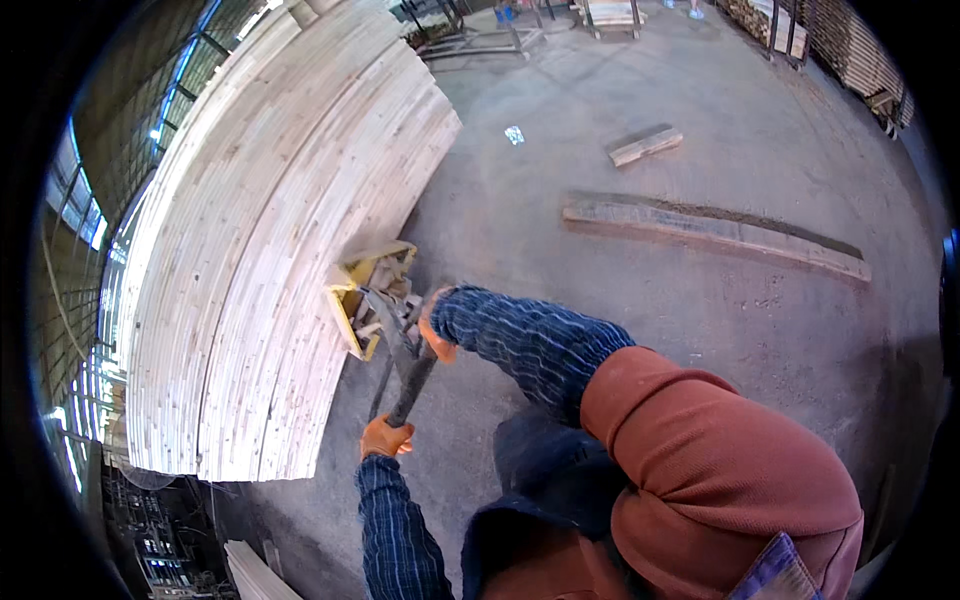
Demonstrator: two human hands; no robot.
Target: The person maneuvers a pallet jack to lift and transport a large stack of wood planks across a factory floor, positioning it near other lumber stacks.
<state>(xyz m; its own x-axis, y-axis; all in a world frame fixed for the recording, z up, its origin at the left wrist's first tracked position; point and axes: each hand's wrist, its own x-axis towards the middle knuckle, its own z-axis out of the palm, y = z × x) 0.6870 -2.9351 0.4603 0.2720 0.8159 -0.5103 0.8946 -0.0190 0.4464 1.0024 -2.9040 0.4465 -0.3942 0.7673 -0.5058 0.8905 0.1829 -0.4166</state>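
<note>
My left hand (384, 438), in an orange glove, is closed round the lower end of a thick dark handle (410, 388). Farther up, my right hand (437, 326), gloved in orange too, grips the same handle. Beyond my hands the handle runs to a yellow open-sided box or scoop (345, 300), partly hidden by a grey bar. Wood offcuts (390, 277) lie heaped in the yellow box. Whether the handle is fixed to the box cannot be made out. Just left of the box rises a large stack of pale boards (270, 200).
On the concrete floor (500, 220) to the right lie a long timber beam (715, 233) and a short wood block (645, 147). Racks of stacked lumber (850, 50) stand at the far right. Pale planks (255, 572) lie at the lower left.
</note>
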